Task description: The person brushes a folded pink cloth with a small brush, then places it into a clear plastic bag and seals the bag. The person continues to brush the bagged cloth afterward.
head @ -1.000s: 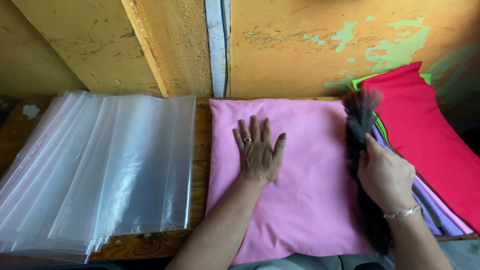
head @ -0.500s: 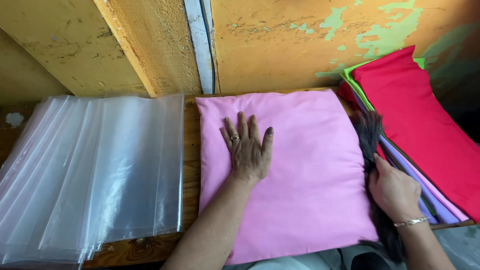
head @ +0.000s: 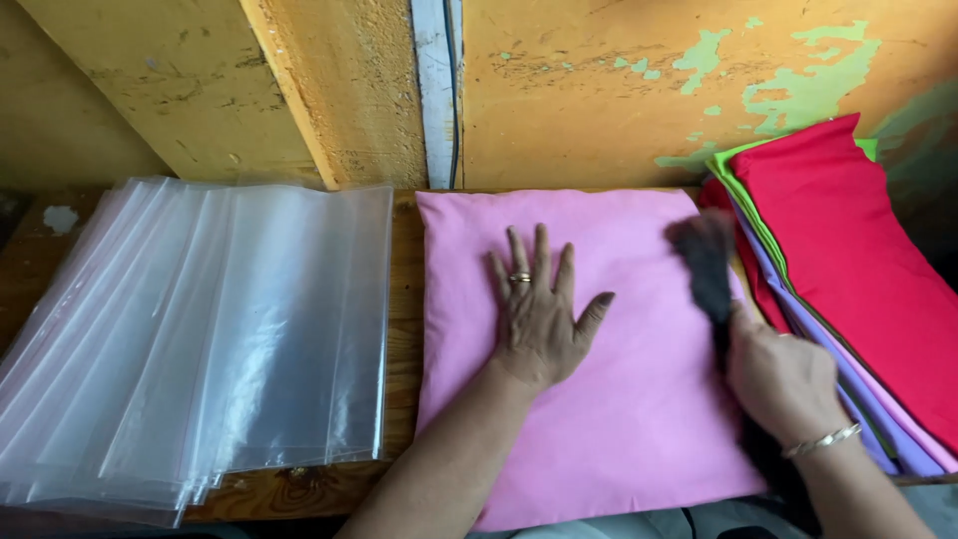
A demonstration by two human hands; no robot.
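A pink cushion cover (head: 639, 419) lies flat on the wooden bench in front of me. My left hand (head: 539, 314) rests palm down on its middle with the fingers spread, a ring on one finger. My right hand (head: 783, 379), with a bracelet at the wrist, grips a dark soft brush (head: 707, 269). The brush's bristles touch the upper right part of the pink cover and look blurred.
A fanned stack of clear plastic bags (head: 200, 329) lies on the bench (head: 404, 260) to the left. A pile of folded covers, red (head: 858, 260) on top with green, purple and pink edges, leans at the right. A peeling yellow wall (head: 599, 90) stands behind.
My right hand has swung the brush from the cover's right edge inward and up over its upper right part. My left hand has stayed pressed on the cover. The view has shifted slightly.
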